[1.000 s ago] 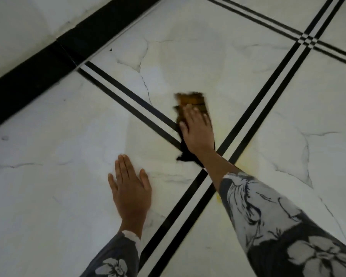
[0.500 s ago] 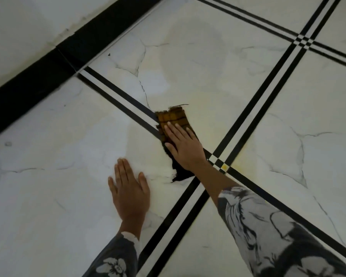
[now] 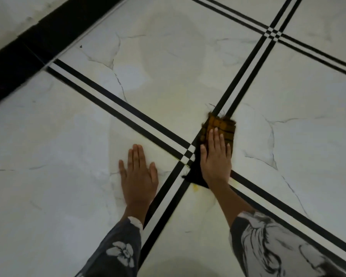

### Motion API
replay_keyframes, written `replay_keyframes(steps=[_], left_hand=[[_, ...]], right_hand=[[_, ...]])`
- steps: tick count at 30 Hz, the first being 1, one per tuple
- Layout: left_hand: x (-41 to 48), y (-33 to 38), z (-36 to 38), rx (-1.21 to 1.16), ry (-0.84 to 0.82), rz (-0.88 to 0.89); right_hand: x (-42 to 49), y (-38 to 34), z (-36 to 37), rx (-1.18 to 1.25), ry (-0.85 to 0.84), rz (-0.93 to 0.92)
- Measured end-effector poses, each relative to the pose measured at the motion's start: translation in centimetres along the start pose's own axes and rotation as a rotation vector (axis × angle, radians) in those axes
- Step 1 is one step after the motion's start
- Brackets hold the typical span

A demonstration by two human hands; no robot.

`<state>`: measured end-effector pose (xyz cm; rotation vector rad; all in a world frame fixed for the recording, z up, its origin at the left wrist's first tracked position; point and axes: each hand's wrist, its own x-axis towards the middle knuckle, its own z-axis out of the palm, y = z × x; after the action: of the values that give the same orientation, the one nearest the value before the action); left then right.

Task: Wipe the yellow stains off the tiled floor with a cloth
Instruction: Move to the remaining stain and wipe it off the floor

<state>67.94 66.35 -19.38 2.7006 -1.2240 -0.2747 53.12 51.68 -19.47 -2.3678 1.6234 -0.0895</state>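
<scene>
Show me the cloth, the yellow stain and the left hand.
cloth (image 3: 222, 122): head view, its orange checked end.
yellow stain (image 3: 195, 189): head view, middle of the blot.
left hand (image 3: 138, 177): head view, back of the hand.

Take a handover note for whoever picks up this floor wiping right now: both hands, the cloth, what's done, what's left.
Left hand: flat on the tiled floor, fingers straight, holding nothing.
Right hand: fingers straight, pressing the cloth down where the black tile lines cross.
Done: the tiles around look mostly white; how much was wiped cannot be told.
Left: a small yellow stain just on the near side of the cloth, and what looks like faint yellow along the line edges beside it.
</scene>
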Motion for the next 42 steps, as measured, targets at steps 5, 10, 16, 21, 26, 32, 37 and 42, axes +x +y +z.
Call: replay_keyframes(steps=[5,10,16,21,26,32,37,42], left_hand=[[0.0,0.2,-0.1,-0.012,0.025,-0.007],[0.1,0.0,0.5,-0.001,0.061,0.012],[0.1,-0.2,1.0,-0.013,0.111,0.033],[0.4,-0.3,1.1,0.039,0.13,0.047],[0.2,-0.3,0.9,0.036,0.093,0.033],[-0.3,0.0,0.5,0.048,0.055,0.008],[-0.7,0.4,0.4,0.054,0.058,0.012],[-0.4,0.0,0.7,0.047,0.068,0.036]], right_hand=[[-2.0,0.1,0.1,0.017,-0.005,-0.048],[-1.7,0.1,0.4,-0.006,0.029,-0.079],[-2.5,-1.3,1.0,-0.006,0.021,-0.06],[-8.6,-4.4,2.1,0.094,-0.048,-0.313],[-8.3,5.6,-0.3,0.022,0.076,-0.135],[-11.0,16.0,-2.8,-0.04,0.111,0.192],[-13.2,8.8,-0.9,0.016,0.049,-0.121],[-5.8,6.2,-0.8,0.004,-0.043,-0.362]])
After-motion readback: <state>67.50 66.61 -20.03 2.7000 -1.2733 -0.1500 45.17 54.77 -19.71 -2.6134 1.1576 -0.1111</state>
